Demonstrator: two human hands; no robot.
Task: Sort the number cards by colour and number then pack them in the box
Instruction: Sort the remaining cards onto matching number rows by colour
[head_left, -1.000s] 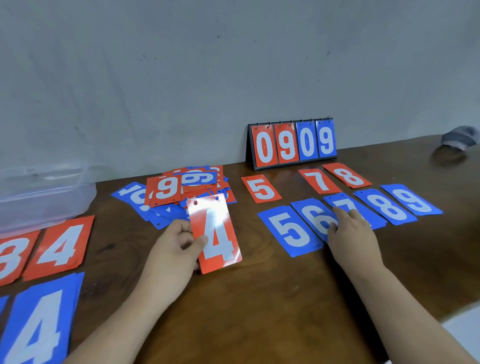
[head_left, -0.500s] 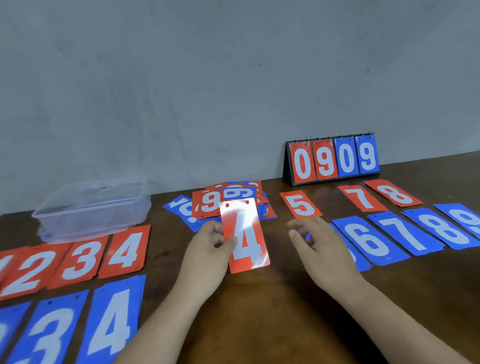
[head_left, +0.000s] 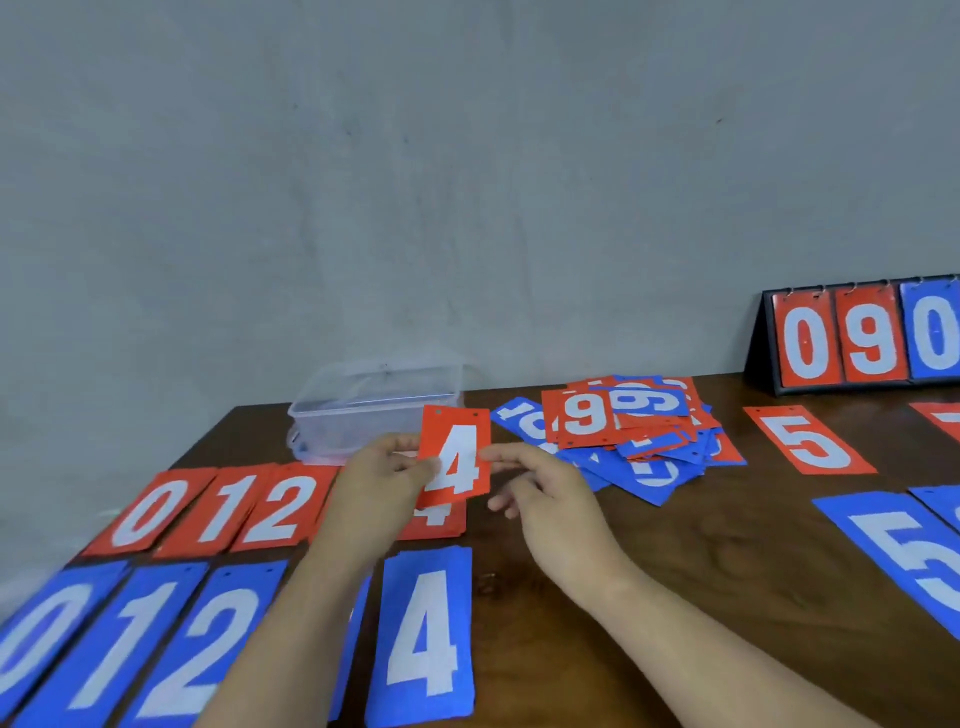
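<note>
Presently left hand (head_left: 382, 480) pinches red 4 card (head_left: 457, 457) upright, laid red 4 (head_left: 444, 522) directly beneath; right hand (head_left: 550, 501), fingers loose, alongside

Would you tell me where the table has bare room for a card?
Bare wood lies between the blue 4 and the blue 5, nearer than the loose pile and the red 5, crossed by the right forearm. The left rows are crowded.

One wide-angle camera, worn on the head, looks forward and down across the dark wooden table (head_left: 701, 561) to the grey wall (head_left: 363, 182) filling the upper half. The left hand (head_left: 379, 483) and right hand (head_left: 556, 499) sit close below centre; the flip scoreboard (head_left: 852, 338) is cropped by the right edge
</note>
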